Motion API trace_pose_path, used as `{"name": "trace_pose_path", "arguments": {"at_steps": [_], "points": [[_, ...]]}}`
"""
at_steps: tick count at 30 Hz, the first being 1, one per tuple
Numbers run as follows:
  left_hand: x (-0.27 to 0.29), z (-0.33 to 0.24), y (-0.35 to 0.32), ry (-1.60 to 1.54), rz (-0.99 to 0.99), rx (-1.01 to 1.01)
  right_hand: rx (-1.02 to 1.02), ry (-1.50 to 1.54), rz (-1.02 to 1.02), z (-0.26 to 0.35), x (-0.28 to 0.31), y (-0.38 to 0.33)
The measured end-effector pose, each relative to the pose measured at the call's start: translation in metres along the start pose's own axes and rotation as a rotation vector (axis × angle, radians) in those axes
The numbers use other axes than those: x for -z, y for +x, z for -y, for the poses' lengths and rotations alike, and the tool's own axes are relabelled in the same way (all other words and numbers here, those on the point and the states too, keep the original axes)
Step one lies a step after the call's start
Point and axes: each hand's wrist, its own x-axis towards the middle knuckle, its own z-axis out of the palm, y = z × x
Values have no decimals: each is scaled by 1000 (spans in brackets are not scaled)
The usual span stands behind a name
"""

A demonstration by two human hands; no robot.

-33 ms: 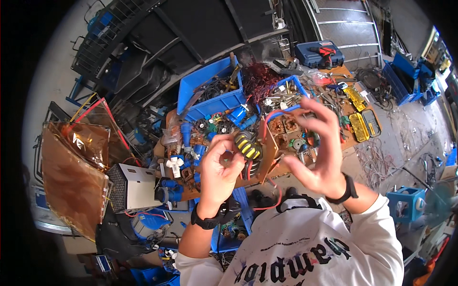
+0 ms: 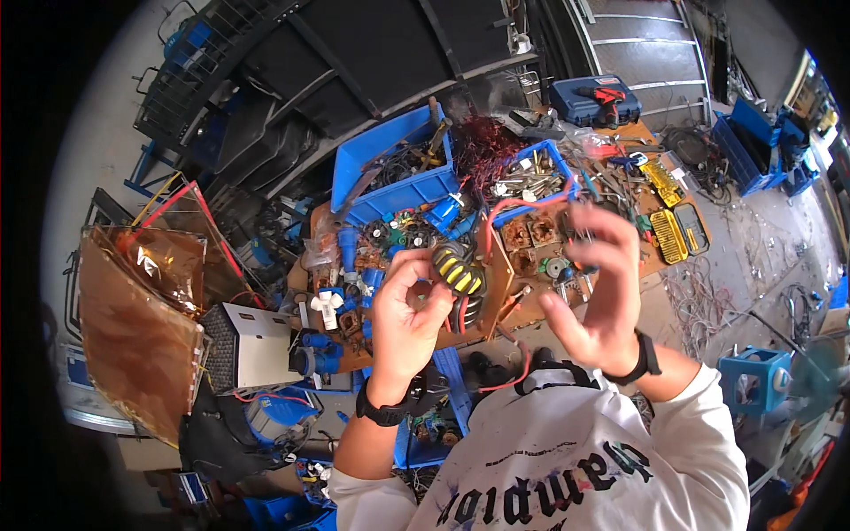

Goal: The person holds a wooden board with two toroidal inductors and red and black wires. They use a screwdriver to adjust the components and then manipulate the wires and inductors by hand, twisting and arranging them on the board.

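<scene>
My left hand (image 2: 409, 310) grips a ring-shaped coil (image 2: 459, 271) with a yellow core and dark windings, between thumb and fingers. The coil is attached to a brown board (image 2: 501, 292) seen nearly edge-on, with more dark windings just below. A red wire (image 2: 490, 232) rises from the board and bends right toward my right hand (image 2: 602, 296). That hand is raised at the right of the board, thumb apart from the fingers, with motion blurring the fingertips. Another red wire (image 2: 522, 367) hangs under the board toward my shirt.
Behind my hands, a cluttered wooden workbench (image 2: 651, 257) carries a large blue bin (image 2: 367, 208), a smaller blue tray (image 2: 567, 159) of metal parts, a tangle of dark red wire (image 2: 487, 146), and a yellow bit set (image 2: 668, 237). A red drill (image 2: 608, 99) lies on a blue case.
My right hand's fingers have come down slightly and moved a little right. The loose red wires have shifted slightly. My left hand with the coil stays nearly still.
</scene>
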Motion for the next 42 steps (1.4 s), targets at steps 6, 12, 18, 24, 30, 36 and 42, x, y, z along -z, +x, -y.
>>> {"name": "trace_pose_path", "arguments": {"at_steps": [6, 12, 18, 24, 30, 36, 42], "points": [[-1, -3, 1, -163, -40, 53, -269, 114, 165, 10, -22, -27], [-14, -3, 0, -226, -30, 5, -565, 496, 303, -3, -44, -25], [-11, -11, -5, -191, 27, 33, -560, 515, 284, -8, -39, -21], [-7, -35, -1, -120, 40, -182, -475, 455, 289, -8, -36, -18], [-6, -49, 10, 328, 115, -234, -391, 454, 324, -6, -35, -17], [-6, -41, 2, 221, 130, -223, -346, 533, 237, -15, -41, -26], [-19, -36, 1, 140, -30, -285, -446, 685, 136, -10, -49, -29]]}}
